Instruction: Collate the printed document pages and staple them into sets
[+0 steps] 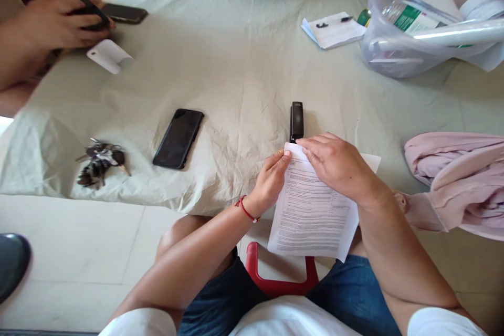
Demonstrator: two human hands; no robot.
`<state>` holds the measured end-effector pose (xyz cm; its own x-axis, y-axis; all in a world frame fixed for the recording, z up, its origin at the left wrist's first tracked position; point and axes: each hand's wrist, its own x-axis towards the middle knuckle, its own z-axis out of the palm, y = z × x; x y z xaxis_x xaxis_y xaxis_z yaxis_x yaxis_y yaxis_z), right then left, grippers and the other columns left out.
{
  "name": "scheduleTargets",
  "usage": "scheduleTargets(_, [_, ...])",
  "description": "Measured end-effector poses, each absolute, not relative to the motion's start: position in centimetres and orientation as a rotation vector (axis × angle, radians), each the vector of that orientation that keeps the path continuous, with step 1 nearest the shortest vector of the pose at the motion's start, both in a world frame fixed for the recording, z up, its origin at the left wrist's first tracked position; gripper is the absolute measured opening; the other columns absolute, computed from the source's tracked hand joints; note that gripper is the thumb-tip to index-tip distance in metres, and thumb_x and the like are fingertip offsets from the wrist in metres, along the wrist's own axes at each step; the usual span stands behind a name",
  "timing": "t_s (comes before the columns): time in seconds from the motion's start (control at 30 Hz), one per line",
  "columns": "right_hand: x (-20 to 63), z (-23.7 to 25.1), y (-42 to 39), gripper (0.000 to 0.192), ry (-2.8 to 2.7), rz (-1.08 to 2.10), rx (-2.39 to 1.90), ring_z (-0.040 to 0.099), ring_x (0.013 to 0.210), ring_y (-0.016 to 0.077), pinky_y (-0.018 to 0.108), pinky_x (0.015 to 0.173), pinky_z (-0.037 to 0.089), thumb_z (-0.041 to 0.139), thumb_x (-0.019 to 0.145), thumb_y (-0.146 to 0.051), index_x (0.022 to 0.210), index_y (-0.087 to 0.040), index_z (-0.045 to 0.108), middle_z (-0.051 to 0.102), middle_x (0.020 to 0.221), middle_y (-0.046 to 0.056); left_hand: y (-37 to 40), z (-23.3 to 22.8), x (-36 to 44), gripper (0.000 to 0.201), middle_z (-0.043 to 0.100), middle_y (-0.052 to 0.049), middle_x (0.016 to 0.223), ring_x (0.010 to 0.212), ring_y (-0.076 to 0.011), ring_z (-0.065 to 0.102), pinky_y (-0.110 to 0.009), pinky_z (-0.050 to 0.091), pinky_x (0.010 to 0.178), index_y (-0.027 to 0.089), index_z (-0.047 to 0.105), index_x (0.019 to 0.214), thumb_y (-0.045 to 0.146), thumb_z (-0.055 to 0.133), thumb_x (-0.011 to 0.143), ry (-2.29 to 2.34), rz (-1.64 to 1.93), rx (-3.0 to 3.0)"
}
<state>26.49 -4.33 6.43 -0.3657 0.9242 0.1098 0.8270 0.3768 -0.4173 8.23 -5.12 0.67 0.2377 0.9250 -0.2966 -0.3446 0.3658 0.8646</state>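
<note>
A stack of printed paper sheets [307,215] hangs over the near edge of the cloth-covered table [236,63], reaching down toward my lap. My left hand [271,181] pinches the sheets at their top left corner. My right hand [334,165] lies on the top edge of the sheets, fingers pointing left toward that same corner. A black stapler [296,121] lies on the cloth just beyond the corner, touching neither hand.
A black phone [178,138] and a bunch of keys [100,163] lie at left. Another person's hands [55,23] hold a dark device at far left, near a white paper roll [109,56]. A notepad with pen [334,30], a clear plastic tub [397,37] and pink cloth [457,178] sit at right.
</note>
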Motion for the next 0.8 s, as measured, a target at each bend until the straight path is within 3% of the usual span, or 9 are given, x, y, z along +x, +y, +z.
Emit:
scheduleTargets(0.23, [28.5,6.6,-2.8,0.03,-2.129,0.793,-1.606,0.073,0.084,0.0218,0.035,0.078,0.05,0.057,0.109,-0.035,0.097,-0.025,0.082,0.082,0.093,0.002,-5.1,0.7,8.3,0.044,0.073,-0.004,0.09,0.083,-0.0197,0.064,-0.033,0.053,0.081,0.021,0.078,0.09,0.065,0.084,0.09,0.956,1.0,0.772])
scheduleTargets(0.6, [29.0,5.0,-1.5,0.037,-1.975,1.054,-1.603,0.062,0.073,0.0167,0.031,0.07,0.043,0.056,0.102,-0.049,0.081,-0.022,0.07,0.07,0.075,0.0,-4.7,-0.7,8.0,0.04,0.072,-0.004,0.089,0.08,-0.0166,0.063,-0.03,0.051,0.075,0.02,0.077,0.089,0.059,0.086,0.09,0.917,0.968,0.681])
scheduleTargets(0.8, [29.8,5.0,-1.0,0.037,-1.963,1.092,-1.659,0.062,0.074,0.0176,0.032,0.071,0.043,0.056,0.1,-0.051,0.081,-0.022,0.07,0.07,0.075,0.0,-3.0,0.6,7.1,0.035,0.058,0.0,0.071,0.064,-0.0143,0.048,-0.03,0.035,0.061,0.02,0.072,0.083,0.052,0.076,0.096,1.062,0.844,0.906])
